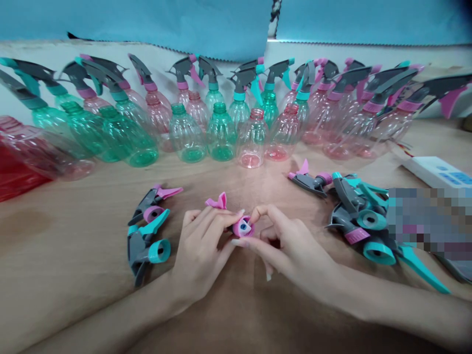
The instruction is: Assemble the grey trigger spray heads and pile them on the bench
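Observation:
In the middle of the table my left hand (202, 241) is closed around a spray trigger head (220, 200), most of its body hidden under the fingers. Its pink trigger pokes out above the knuckles, and the pink collar (248, 233) faces me. Inside the collar shows a small white piece with a dark centre. My right hand (291, 241) pinches at the collar, thumb along its lower edge and index finger at the white piece. Left of my hands lie a pink-collared trigger head (147, 206) and a teal-collared trigger head (145, 250).
Behind stand several clear green bottles (221, 135) and pink bottles (251, 140), many topped with spray heads. To the right lies a pile of trigger heads (346, 196), near a white device (438, 172) with blue buttons. A red bag (18, 172) sits at the left edge.

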Tool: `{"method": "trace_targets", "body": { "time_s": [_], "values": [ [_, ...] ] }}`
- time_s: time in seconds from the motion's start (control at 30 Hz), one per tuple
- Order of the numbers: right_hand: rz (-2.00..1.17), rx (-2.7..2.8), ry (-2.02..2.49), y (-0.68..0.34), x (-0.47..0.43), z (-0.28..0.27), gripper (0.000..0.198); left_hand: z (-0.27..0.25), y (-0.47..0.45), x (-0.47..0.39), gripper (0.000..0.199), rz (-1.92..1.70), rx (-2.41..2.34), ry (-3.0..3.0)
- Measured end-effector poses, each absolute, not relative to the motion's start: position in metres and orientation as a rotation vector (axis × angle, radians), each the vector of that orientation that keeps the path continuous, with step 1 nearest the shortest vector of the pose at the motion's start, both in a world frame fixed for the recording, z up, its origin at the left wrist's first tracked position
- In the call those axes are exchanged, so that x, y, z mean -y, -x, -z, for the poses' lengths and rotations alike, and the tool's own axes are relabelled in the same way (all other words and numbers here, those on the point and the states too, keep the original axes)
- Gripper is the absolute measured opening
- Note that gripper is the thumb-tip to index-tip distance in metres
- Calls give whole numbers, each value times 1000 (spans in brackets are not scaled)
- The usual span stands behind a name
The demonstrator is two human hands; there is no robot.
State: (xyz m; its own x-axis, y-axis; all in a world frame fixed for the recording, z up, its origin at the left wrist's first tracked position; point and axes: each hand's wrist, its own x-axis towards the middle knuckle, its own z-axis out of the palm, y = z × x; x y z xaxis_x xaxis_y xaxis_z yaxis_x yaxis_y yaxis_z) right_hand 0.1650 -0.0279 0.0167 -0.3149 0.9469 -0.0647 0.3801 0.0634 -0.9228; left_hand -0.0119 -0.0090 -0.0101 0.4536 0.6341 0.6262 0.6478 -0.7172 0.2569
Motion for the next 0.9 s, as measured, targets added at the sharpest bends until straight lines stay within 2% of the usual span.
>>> {"method": "trace_targets", "body": {
  "time_s": [0.27,0.57,0.77,0.9],
  "values": [
    [-1188,1752,1251,-170,24,-18,9,10,11,7,12,1131,1203,2629],
    [-1348,1560,1148,-172,19,-15,13,10,11,11,11,1214,1207,2699],
    [-1021,1767,1168,-174,22,-15,16,8,11,12,13,1240,1293,2754],
    [-701,1870,1063,-172,25,-13,9,7,11,12,14,1244,1293,2782]
  ]
}}
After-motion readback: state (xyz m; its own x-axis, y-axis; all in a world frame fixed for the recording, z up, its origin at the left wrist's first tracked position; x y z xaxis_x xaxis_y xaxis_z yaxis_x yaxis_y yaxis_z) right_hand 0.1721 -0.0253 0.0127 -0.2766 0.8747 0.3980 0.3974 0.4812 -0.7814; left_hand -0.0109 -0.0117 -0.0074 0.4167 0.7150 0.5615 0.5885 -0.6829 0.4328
